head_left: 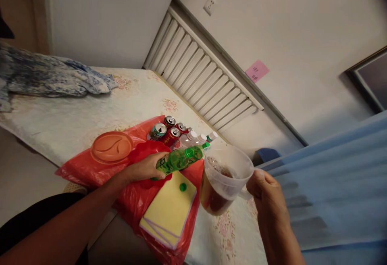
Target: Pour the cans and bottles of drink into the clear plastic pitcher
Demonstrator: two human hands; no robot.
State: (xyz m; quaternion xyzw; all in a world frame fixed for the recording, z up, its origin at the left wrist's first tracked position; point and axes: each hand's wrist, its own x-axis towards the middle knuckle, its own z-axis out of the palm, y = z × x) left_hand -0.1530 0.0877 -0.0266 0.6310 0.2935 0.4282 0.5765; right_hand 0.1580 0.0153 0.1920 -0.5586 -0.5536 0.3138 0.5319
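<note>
My left hand (153,165) is wrapped round a green plastic bottle (179,159), which lies tilted almost level with its neck toward the jug. By its handle, my right hand (267,190) grips a translucent plastic jug (234,188) holding brown liquid with bubbles on top. The bottle's mouth is close to the jug's rim; whether they touch I cannot tell. A green bottle cap (183,186) rests on a folded yellow cloth (172,212) below the bottle. Behind my left hand sits a red scalloped dish (145,150), partly hidden.
Several drink cans (171,136) and white-capped bottles (191,137) stand behind the green bottle. An orange divided dish (111,146) lies on red plastic sheeting (81,168) over the flowered tablecloth (139,95). A radiator (199,71) runs along the wall; a blue curtain (338,184) hangs right.
</note>
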